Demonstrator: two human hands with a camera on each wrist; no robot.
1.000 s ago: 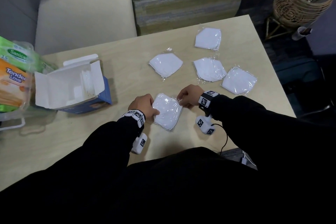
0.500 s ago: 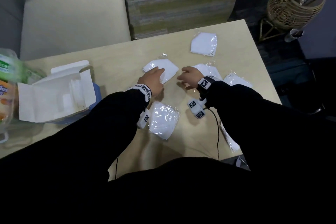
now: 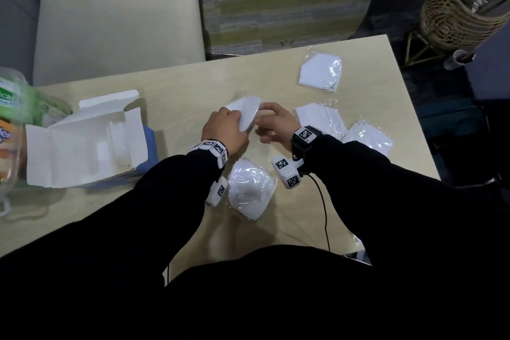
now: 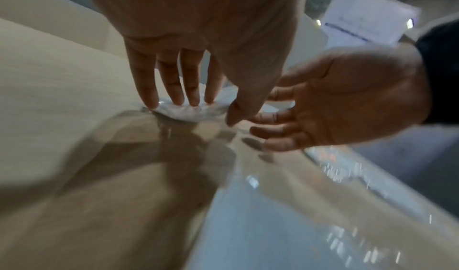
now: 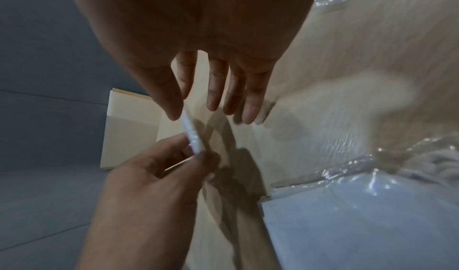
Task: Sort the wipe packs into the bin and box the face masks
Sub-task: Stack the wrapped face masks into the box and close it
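My left hand (image 3: 234, 121) pinches a plastic-wrapped white face mask (image 3: 246, 112) and holds it tilted just above the table. In the left wrist view its fingers (image 4: 171, 89) and thumb clamp the mask (image 4: 191, 112). My right hand (image 3: 263, 119) is beside it with straight fingers; in the right wrist view its thumb (image 5: 171, 107) touches the mask's edge (image 5: 191, 135). A small pile of wrapped masks (image 3: 249, 188) lies below my wrists. Three more masks (image 3: 321, 72) (image 3: 320, 119) (image 3: 371, 137) lie to the right. The open mask box (image 3: 82, 144) stands at left. Wipe packs (image 3: 13, 97) sit in a clear bin (image 3: 8, 199) at the far left.
The pale wooden table (image 3: 179, 86) ends close on the right and near my body. A cream chair (image 3: 118, 17) stands behind it. A wicker basket on a stand (image 3: 463, 6) is on the floor at the far right. A wrist cable (image 3: 324, 210) trails over the table's front.
Both hands left the pile near the table's front and reached out to a single mask farther away. The left hand has taken hold of it and lifted it.
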